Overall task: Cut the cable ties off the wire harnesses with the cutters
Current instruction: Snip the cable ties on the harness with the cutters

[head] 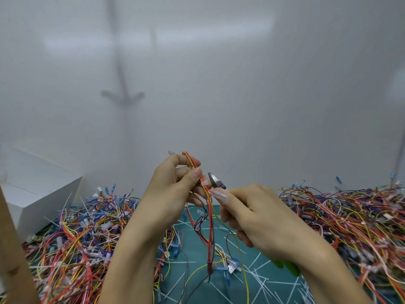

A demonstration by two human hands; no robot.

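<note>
Wire harness (210,224) hangs pinched in the left grip (173,191), upright so that its white cable tie (205,183) faces the cutters (215,182). The right grip (260,216), clenched round their handles, holds the blades just beside that tie.

From where I stand, no writing can be read anywhere: the white box (39,194) at the left of the frame, the cutters (215,182) at the centre and the green mat (197,270) below show no legible letters or numbers.
</note>
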